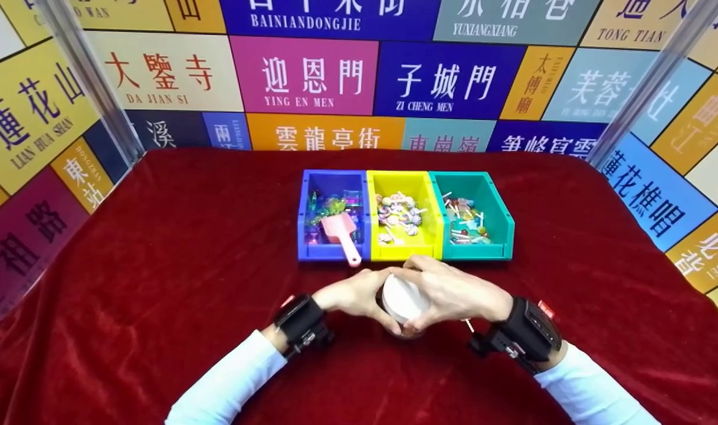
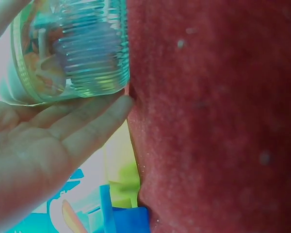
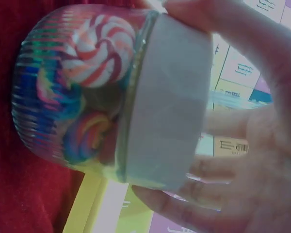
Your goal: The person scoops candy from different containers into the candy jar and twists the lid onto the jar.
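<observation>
both forearms in white sleeves enter from the bottom edge of the head view and converge at centre. each wrist carries a black strapped band. left hand [image 1: 351,297] sits palm inward, fingers extended and lying along the side of the jar [image 1: 403,302]; left wrist view shows straight fingers [image 2: 89,124] touching the glass. right hand [image 1: 456,293] arches over the white lid [image 3: 167,102], thumb and fingers curled around its rim. the 2 hands meet, fingertips nearly touching.
</observation>
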Available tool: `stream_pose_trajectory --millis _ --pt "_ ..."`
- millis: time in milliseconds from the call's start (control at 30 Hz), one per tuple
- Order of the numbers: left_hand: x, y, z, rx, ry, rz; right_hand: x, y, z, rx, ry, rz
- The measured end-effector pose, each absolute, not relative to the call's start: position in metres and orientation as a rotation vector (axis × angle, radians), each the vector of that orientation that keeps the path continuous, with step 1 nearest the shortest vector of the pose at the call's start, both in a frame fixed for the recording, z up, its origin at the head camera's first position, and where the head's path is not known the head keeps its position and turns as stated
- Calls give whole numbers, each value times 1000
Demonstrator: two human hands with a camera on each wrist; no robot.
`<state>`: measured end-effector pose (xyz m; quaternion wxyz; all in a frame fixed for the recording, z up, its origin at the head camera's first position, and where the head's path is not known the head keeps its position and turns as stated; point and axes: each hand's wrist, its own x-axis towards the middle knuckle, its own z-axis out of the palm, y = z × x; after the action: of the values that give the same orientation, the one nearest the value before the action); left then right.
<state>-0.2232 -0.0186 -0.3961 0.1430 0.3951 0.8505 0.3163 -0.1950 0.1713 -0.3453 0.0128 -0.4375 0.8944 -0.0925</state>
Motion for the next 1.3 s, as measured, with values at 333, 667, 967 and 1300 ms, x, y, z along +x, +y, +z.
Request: stream_pose_trajectory --millis 333,667,967,1300 --pt "-224 -18 -394 1156 2495 835 -184 169 -366 -1240 3145 -298" --pt "-223 -19 -395 1137 2475 855 -203 183 -352 -1369 2633 -482" --pt "-223 -19 -394 1144 2456 895 -213 183 -343 -1383 2507 -380" --pt "-222 -19 -395 1158 2497 837 -186 169 -354 -1085 3030 -219"
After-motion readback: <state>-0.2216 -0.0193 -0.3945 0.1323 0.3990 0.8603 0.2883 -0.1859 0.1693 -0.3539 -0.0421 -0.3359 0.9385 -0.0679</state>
